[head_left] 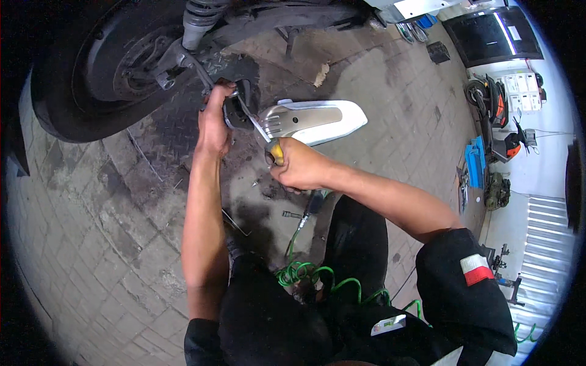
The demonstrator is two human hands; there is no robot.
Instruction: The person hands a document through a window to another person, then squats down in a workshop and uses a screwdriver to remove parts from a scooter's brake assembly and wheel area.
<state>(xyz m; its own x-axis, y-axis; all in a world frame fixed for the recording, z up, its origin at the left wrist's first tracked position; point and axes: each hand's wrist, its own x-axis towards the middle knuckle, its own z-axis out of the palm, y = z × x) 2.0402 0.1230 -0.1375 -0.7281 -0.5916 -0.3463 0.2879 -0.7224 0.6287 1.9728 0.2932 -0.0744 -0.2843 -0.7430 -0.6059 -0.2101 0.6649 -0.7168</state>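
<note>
My right hand [302, 163] is closed around the yellow and dark handle of a screwdriver [261, 132]. Its metal shaft slants up and left to a black part [237, 113], where the tip meets it or passes behind it. Around the left side of that black part my left hand [215, 122] is closed, thumb on top; what kind of part it is I cannot tell. A grey metal bar [198, 72] runs from the wheel hub down to this hand. Just beyond the screwdriver, a white and beige cover panel [317, 120] lies on the floor.
A vehicle wheel [91, 73] and a shock absorber [200, 21] loom at the upper left. Between my legs lie an air tool [316, 201] with a green coiled hose [348, 282], a socket [292, 214] and a bent metal rod [237, 223]. Scooters [506, 143] stand along the right wall.
</note>
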